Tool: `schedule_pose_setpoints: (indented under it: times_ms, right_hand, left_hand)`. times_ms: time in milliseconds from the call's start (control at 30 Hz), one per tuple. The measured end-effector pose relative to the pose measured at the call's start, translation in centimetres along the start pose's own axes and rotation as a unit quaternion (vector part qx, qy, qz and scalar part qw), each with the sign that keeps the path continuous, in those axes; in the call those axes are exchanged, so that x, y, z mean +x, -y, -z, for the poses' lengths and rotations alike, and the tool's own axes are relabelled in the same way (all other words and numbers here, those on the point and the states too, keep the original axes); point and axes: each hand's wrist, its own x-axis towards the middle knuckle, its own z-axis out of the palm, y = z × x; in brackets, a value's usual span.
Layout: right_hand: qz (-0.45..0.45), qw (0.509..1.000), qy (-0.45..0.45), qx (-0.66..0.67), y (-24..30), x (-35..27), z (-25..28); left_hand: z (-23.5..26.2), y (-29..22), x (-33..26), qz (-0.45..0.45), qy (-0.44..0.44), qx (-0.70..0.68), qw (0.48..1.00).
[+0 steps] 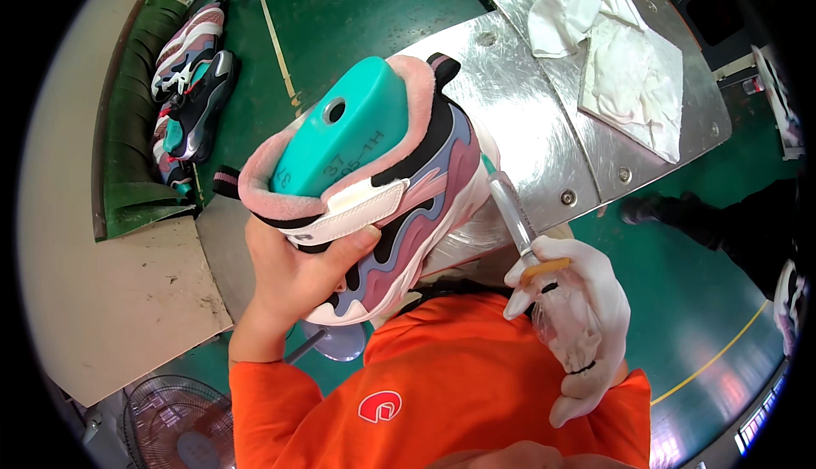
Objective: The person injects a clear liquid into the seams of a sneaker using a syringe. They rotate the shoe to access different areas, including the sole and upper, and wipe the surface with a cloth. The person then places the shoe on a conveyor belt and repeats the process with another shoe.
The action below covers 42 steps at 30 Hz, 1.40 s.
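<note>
Clock positions are from picture centre. Shoe (421, 214) sits slightly toward 10 o'clock, pink-lined collar facing the camera, teal last (374, 108) inside. Left hand (302, 273), bare, at 8 o'clock: clamped on the shoe, thumb pressed on its side, other fingers mostly hidden. Right hand (603, 290), white glove, at 4 o'clock: curled around the syringe (513, 216), which has a tan flange. Hands well apart. Syringe at 3 o'clock, teal tip aimed toward 11, right beside the shoe's sole edge; can't tell if touching. Metal desk (531, 116) beyond the shoe, toward 1 o'clock; crumpled white cloth (633, 56) on it at 2. More shoes (204, 99) lined up at 10. Orange shirt (476, 375) at 6, fan (170, 418) between 7 and 8. Another person's dark-clothed leg (731, 218) at 3.
</note>
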Motion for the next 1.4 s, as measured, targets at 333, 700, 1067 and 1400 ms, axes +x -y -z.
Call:
schedule_pose_setpoints:
  times_ms: [333,700,1067,1400]
  right_hand:
    - [0.058,0.997,0.041,-0.007,0.3,-0.4,-0.9]
    - [0.082,0.995,0.060,-0.006,0.5,-0.5,-1.8]
    - [0.037,0.997,-0.059,0.031,1.4,-0.5,-1.2]
    - [0.110,0.977,-0.107,0.149,-0.5,4.9,-4.0]
  left_hand:
    - [0.5,-0.1,-0.1,0.025,0.010,0.009,1.000]
    - [0.5,0.0,0.0,-0.029,0.003,0.008,1.000]
    - [0.6,0.3,-0.5,-0.015,-0.028,-0.055,0.998]
    - [0.3,2.8,-4.3,-0.071,-0.218,-0.060,0.972]
